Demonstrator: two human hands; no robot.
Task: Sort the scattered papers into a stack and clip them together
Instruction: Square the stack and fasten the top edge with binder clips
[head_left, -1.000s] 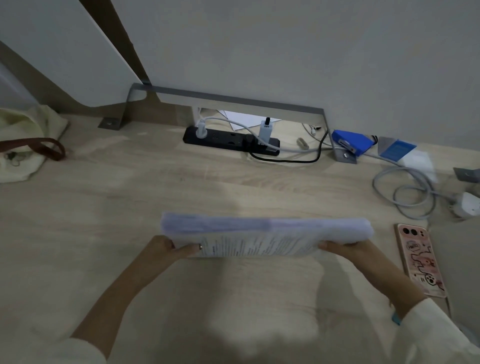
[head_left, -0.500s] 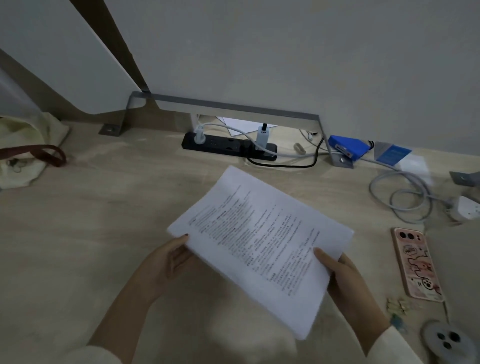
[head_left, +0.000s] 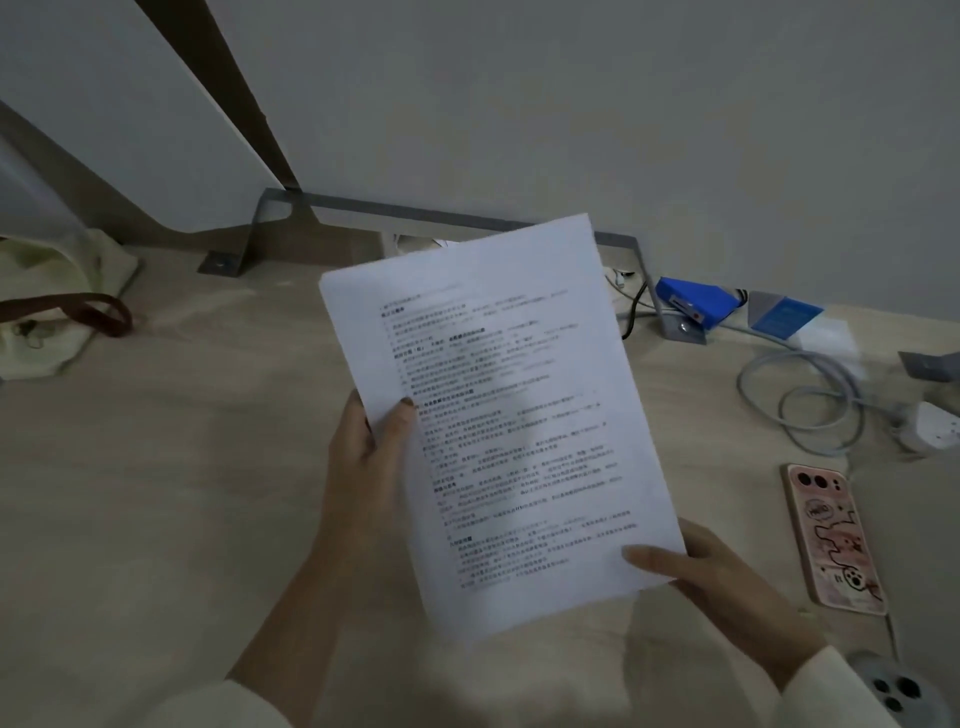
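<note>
From the head view we see the stack of papers (head_left: 519, 415) held above the desk (head_left: 156, 493), tilted, printed side toward us. The left hand (head_left: 363, 467) grips its left edge, thumb on the front, fingers behind. The right hand (head_left: 717, 577) pinches the lower right corner, thumb on top. Right of the papers lie a pink phone (head_left: 831, 540) and a coiled cable (head_left: 800, 405); far left of the papers sits a cloth bag (head_left: 47, 312)

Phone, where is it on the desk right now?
Head view: the phone lies on the desk at the right, just right of the right hand holding the papers, with the coiled cable beyond it.
</note>
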